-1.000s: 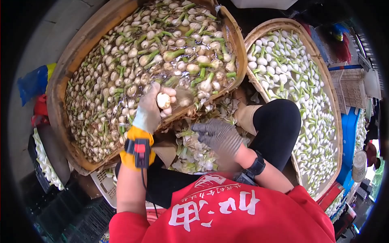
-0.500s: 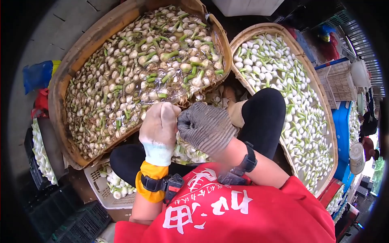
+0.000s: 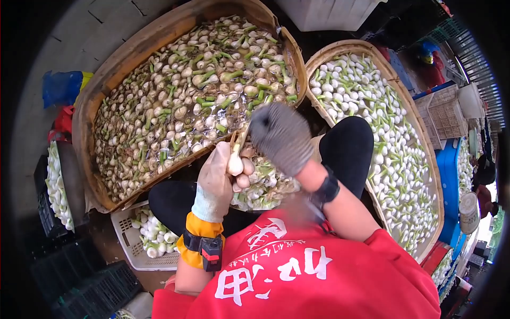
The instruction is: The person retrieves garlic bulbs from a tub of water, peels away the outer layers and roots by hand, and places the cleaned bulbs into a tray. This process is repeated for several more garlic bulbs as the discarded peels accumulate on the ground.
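Note:
My left hand (image 3: 215, 173), in a whitish glove, holds a garlic bulb (image 3: 235, 164) with its stem pointing up; the fingers wrap round it from below. A thin strip beside the stem reaches up toward my right hand (image 3: 281, 139). That hand wears a grey knit glove and is curled closed just right of the stem, its fingertips blurred, so what they pinch is hidden. Beneath both hands, between the knees, lies a heap of pale skins and stems (image 3: 260, 186).
Ahead, a big tub (image 3: 85, 133) holds brownish garlic in water. To the right, another tub (image 3: 383, 58) is full of clean white bulbs with green stems. A white basket (image 3: 159, 262) with bulbs stands by my left knee. Crates (image 3: 101, 292) sit at lower left.
The two hands were together with closed fists. Now the right hand has moved up and right, the left has turned palm up, and the garlic bulb shows in it.

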The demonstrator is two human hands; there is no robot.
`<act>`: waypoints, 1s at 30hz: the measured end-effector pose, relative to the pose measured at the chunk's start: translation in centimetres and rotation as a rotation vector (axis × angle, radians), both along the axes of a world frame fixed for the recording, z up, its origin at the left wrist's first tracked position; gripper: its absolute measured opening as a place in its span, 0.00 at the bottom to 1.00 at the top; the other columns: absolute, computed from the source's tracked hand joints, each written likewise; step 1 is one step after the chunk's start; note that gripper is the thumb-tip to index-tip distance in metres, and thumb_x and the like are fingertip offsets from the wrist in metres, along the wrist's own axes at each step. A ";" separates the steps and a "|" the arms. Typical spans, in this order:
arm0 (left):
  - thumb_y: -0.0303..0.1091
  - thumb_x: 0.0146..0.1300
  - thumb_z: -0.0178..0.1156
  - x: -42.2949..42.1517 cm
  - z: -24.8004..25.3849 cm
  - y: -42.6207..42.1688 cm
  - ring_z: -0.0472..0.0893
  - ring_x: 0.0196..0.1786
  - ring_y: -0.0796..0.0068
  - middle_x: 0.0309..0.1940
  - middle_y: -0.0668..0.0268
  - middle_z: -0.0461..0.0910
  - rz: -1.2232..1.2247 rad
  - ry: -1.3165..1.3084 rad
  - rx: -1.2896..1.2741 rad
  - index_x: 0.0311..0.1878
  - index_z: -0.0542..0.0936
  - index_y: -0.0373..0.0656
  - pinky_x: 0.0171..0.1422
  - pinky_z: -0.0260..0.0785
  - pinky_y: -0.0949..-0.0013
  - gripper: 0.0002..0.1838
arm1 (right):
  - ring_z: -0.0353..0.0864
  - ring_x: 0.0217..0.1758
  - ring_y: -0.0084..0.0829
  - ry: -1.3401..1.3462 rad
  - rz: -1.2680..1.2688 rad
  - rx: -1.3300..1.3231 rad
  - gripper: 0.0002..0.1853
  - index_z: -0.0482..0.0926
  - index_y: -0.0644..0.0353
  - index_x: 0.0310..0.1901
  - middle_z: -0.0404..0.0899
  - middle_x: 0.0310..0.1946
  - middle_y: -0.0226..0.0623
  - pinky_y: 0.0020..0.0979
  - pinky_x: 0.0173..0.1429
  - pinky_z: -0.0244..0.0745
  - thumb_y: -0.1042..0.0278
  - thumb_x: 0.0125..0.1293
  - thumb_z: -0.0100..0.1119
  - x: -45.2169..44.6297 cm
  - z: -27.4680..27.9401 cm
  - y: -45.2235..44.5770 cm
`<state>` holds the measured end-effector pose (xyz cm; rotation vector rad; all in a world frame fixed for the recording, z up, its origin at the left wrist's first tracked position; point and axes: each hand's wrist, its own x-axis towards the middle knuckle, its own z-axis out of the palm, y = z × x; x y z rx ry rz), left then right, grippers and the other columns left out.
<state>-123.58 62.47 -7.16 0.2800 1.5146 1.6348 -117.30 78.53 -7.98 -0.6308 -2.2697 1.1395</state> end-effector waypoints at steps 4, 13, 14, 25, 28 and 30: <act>0.65 0.73 0.38 0.3 0.5 -0.6 0.72 0.25 0.82 0.29 0.68 0.76 -0.001 -0.325 0.151 0.45 0.76 0.40 0.26 0.60 0.79 0.34 | 0.82 0.33 0.32 -0.034 -0.229 -0.200 0.11 0.82 0.62 0.38 0.82 0.32 0.40 0.37 0.40 0.76 0.64 0.67 0.56 -0.7 -2.8 6.4; 0.53 0.71 0.49 2.3 1.8 0.1 0.66 0.19 0.85 0.22 0.71 0.72 -0.161 0.025 -0.113 0.40 0.76 0.39 0.23 0.58 0.80 0.22 | 0.82 0.37 0.36 0.068 0.342 -0.074 0.11 0.85 0.60 0.39 0.83 0.33 0.39 0.33 0.43 0.75 0.62 0.65 0.61 2.2 -1.1 -0.8; 0.52 0.72 0.46 2.3 2.1 0.2 0.66 0.17 0.85 0.21 0.70 0.73 -0.161 0.043 -0.121 0.38 0.76 0.39 0.22 0.58 0.80 0.23 | 0.81 0.35 0.37 0.067 0.328 0.001 0.12 0.85 0.60 0.38 0.82 0.32 0.39 0.34 0.41 0.74 0.59 0.65 0.62 2.1 -1.3 -1.0; 0.47 0.74 0.42 1.9 -0.2 0.5 0.74 0.17 0.77 0.29 0.55 0.83 -0.151 -0.195 -0.008 0.43 0.77 0.34 0.17 0.63 0.77 0.23 | 0.79 0.44 0.42 0.015 0.588 0.188 0.13 0.84 0.51 0.44 0.80 0.41 0.36 0.39 0.47 0.74 0.61 0.59 0.60 3.7 -3.0 0.7; 0.51 0.74 0.44 2.9 -1.0 1.0 0.77 0.18 0.74 0.31 0.52 0.84 -0.103 -0.266 0.024 0.44 0.76 0.34 0.18 0.66 0.75 0.25 | 0.80 0.43 0.41 -0.005 0.590 0.143 0.14 0.83 0.54 0.45 0.80 0.44 0.38 0.38 0.45 0.76 0.67 0.55 0.61 4.5 -3.3 1.5; 0.45 0.75 0.47 3.0 -0.3 1.2 0.79 0.20 0.73 0.31 0.54 0.83 -0.098 -0.384 0.059 0.46 0.76 0.33 0.21 0.70 0.74 0.21 | 0.79 0.32 0.37 0.174 0.545 0.131 0.07 0.83 0.56 0.38 0.79 0.35 0.38 0.36 0.34 0.73 0.68 0.58 0.60 4.6 -2.7 1.5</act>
